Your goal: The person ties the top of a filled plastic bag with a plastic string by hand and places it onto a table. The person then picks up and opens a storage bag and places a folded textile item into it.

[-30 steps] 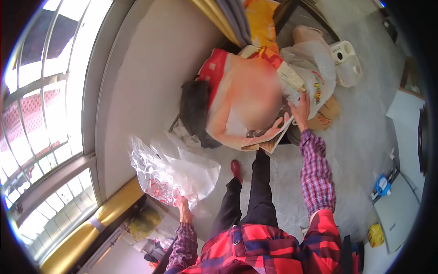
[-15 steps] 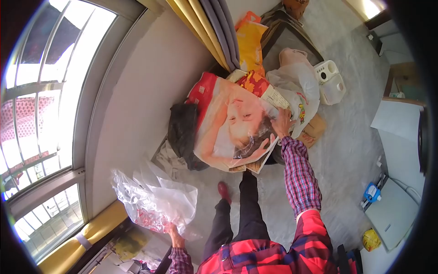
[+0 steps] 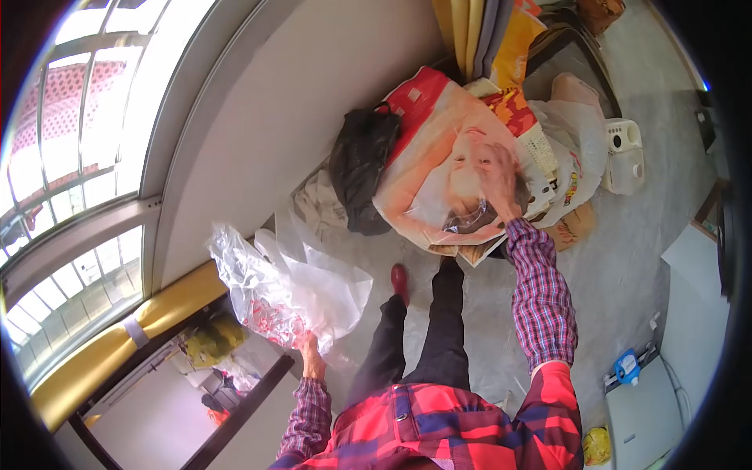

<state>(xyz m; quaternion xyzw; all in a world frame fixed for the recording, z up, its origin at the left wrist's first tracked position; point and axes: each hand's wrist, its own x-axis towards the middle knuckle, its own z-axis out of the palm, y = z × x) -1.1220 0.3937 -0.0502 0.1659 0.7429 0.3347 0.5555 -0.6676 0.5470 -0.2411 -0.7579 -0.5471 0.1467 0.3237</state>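
Note:
My left hand [image 3: 312, 359], low on the left, has its fingers closed round a crumpled clear plastic bag [image 3: 294, 294] with red print. My right hand [image 3: 501, 184] lies over a large shopping bag [image 3: 423, 172] printed with a picture of a person. Its fingers look stretched out across the bag's surface. Beside that bag, on its left, is a black bag [image 3: 364, 168]. A white plastic bag [image 3: 576, 149] with coloured print stands to its right, and a red and yellow patterned packet [image 3: 513, 110] sticks up behind.
A white appliance [image 3: 624, 157] stands on the grey floor right of the bags. Behind are an orange-yellow bag [image 3: 513, 47] and a curtain [image 3: 470, 39]. A pale cloth [image 3: 321, 200] lies by the wall. Barred windows are at left; a grey cabinet [image 3: 650, 415] is at lower right.
The view has shifted, so the bags appear farther right and higher. My right hand has moved from the shopping bag's right edge onto its front. My left hand still holds the clear plastic bag.

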